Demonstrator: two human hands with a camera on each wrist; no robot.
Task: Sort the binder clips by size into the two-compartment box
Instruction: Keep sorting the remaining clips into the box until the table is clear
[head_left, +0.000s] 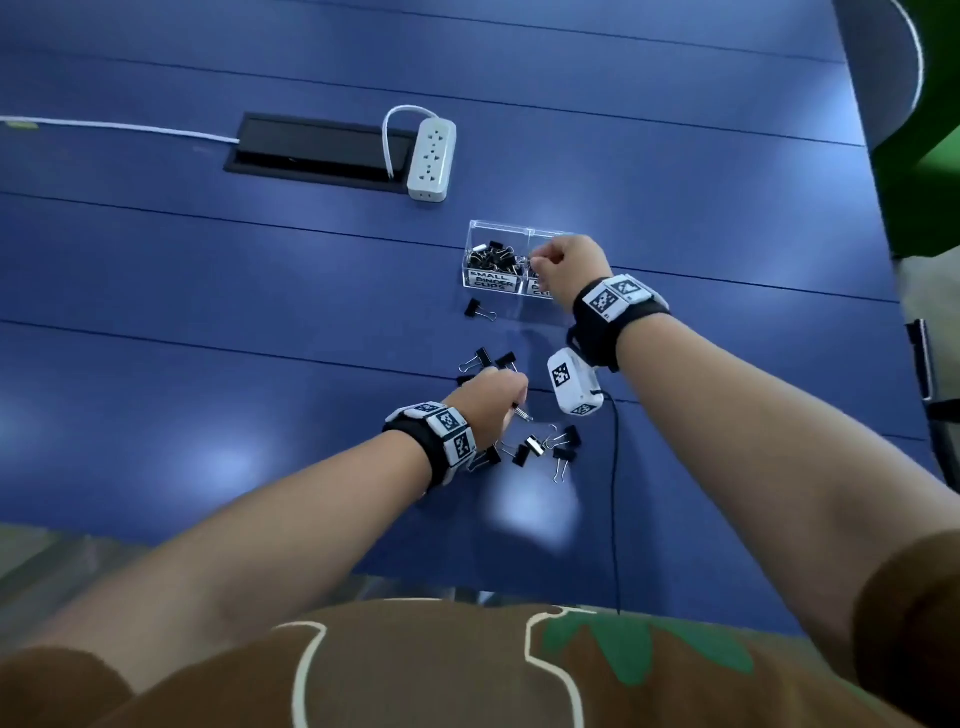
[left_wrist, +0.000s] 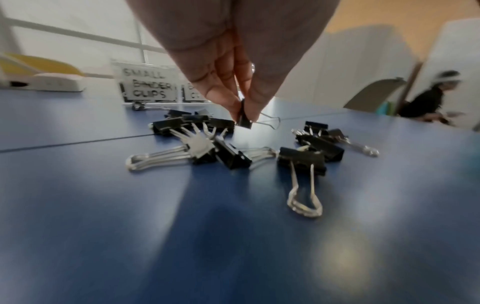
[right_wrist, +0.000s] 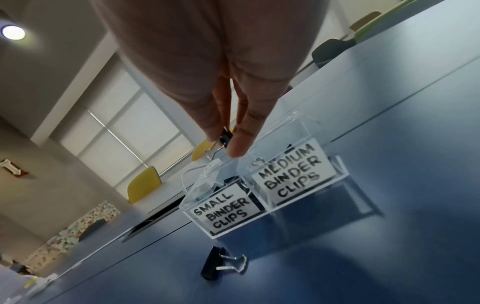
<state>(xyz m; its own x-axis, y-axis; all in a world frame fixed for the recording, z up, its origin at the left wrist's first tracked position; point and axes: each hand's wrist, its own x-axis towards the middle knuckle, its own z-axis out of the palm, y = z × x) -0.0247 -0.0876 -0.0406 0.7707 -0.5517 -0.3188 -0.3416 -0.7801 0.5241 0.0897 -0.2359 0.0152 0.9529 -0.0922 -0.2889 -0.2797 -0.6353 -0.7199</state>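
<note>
Head view: the blue table (head_left: 208, 291) was seen to carry a white power strip (head_left: 432, 158), and nearer, the clear two-compartment box (head_left: 498, 231), with its small compartment (right_wrist: 223, 216) at the person's left and its medium compartment (right_wrist: 293, 181) at their right. A loose pile of binder clips (left_wrist: 233, 148) was left on the table between box and body, and one stray clip (right_wrist: 218, 265) lay just in front of the box. The right hand (head_left: 563, 270) was held above the box near the divider, a small black clip (right_wrist: 225, 137) pinched between thumb and fingertips. The left hand (head_left: 491, 405) was lowered over the pile, another small clip (left_wrist: 245, 120) pinched by its black body. Released so close to the divider, the right hand's clip could be dropped into the wrong compartment; handles in the pile could be snagged and neighbours dragged.
</note>
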